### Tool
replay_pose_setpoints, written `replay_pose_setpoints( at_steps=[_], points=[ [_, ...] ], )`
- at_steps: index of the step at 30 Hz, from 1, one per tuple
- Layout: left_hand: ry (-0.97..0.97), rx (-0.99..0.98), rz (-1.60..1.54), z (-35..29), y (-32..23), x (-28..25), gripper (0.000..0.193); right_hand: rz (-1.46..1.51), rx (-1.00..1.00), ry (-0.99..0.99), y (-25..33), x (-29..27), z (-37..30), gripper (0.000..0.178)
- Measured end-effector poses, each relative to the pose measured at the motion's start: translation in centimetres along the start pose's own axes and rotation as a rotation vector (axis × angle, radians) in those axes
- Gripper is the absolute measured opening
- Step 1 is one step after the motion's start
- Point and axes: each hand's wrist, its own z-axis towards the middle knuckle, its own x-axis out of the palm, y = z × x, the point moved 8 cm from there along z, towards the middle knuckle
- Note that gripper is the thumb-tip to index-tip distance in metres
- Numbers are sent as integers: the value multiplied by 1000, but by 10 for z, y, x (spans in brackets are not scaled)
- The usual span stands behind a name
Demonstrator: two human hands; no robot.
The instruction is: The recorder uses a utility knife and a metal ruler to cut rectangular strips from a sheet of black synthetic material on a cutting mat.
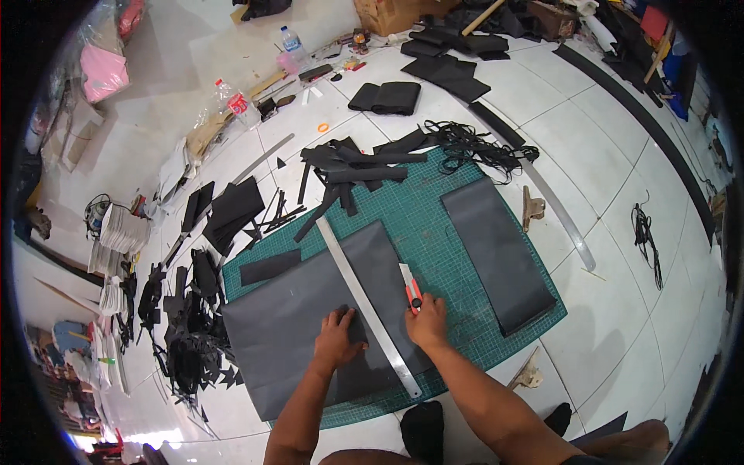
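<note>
A wide sheet of dark grey material (287, 325) lies on the green cutting mat (418, 209). Across it runs a long metal ruler (358, 291), tilted from upper left to lower right. Just left of the ruler, my left hand (336, 338) rests on the sheet with its fingers apart. My right hand (427, 319) grips a red utility knife (412, 290), its blade pointing away from me near the sheet's right edge. On the mat's right side lies a separate dark strip (500, 256). A smaller dark piece (270, 267) is at the mat's left.
Black offcuts (194, 333) pile up left of the mat, and more scraps (356, 170) lie on its far edge. Beyond are a cord tangle (480, 151) and folded black pieces (385, 98). A second metal ruler (558, 213) and a binder clip (532, 208) lie on the right.
</note>
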Motion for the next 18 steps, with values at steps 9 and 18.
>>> replay_pose_setpoints(
  at_steps=[9,18],
  points=[
    [-3,-33,9,-5,-3,-7,88,163,205,168,-13,0,9,38],
    [16,-35,-7,-6,-6,-7,89,-2,161,207,-13,-3,10,36]
  ],
)
